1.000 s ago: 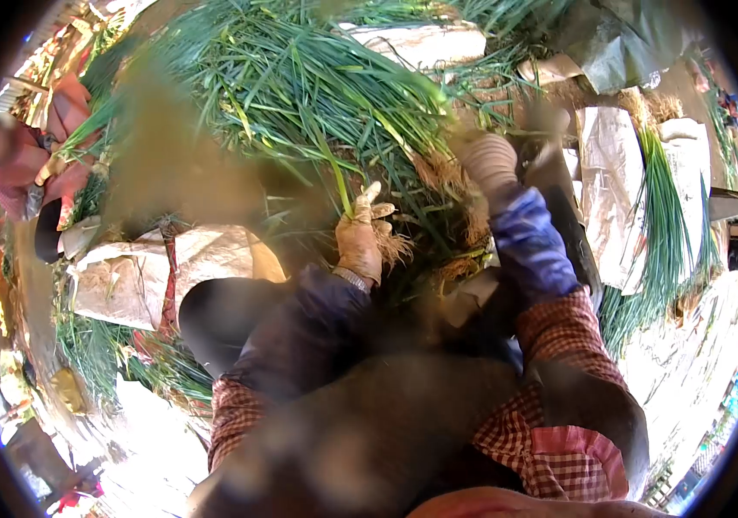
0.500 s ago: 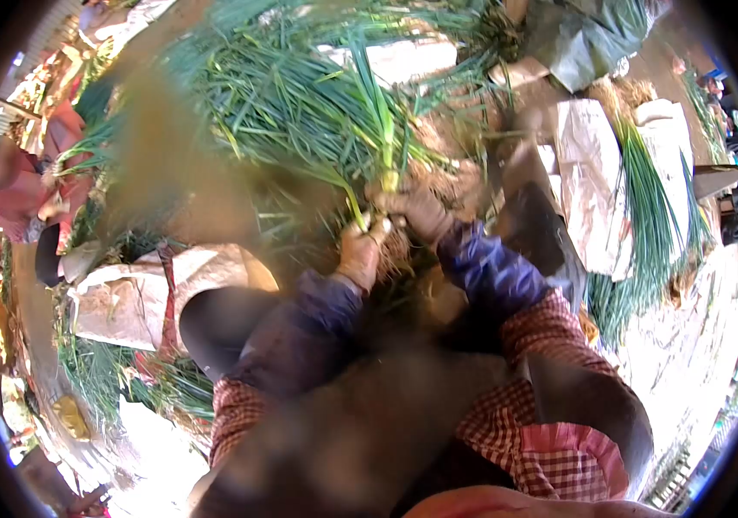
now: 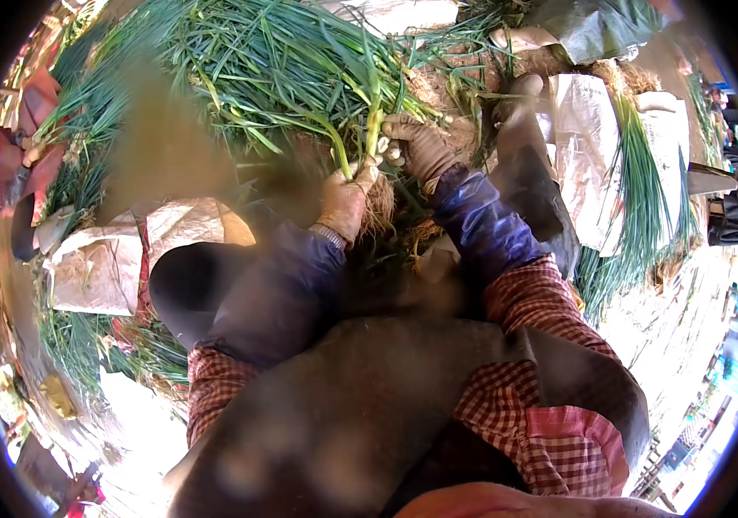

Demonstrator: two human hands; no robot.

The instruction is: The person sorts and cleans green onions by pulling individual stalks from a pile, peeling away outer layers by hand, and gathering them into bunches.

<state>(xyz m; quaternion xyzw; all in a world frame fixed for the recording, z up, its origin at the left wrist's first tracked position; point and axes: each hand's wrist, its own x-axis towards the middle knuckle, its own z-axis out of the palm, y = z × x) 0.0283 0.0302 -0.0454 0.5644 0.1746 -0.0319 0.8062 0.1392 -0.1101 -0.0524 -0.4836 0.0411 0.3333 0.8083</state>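
My left hand (image 3: 347, 200), in a pale glove, is closed around the lower stems of a few green onions (image 3: 339, 148), whose pale roots (image 3: 378, 207) hang beside its fingers. Just to the right, my right hand (image 3: 421, 148), gloved too, has its fingers curled beside the same stems, close to the left hand's fingertips. What it grips, if anything, is too small to make out. Beyond both hands lies a large heap of green onions (image 3: 256, 60), leaves toward the upper left.
A co-worker in reddish clothes (image 3: 39, 95) sits at the far left. White sacks lie at left (image 3: 97, 272) and right (image 3: 585, 155), the right ones with an onion bundle (image 3: 643, 173) on them. A grey-green plastic sheet (image 3: 598, 30) is at the upper right.
My right hand has come from the root ends of the heap to beside my left hand, and more onion stems now stand at the left hand. The view has shifted slightly.
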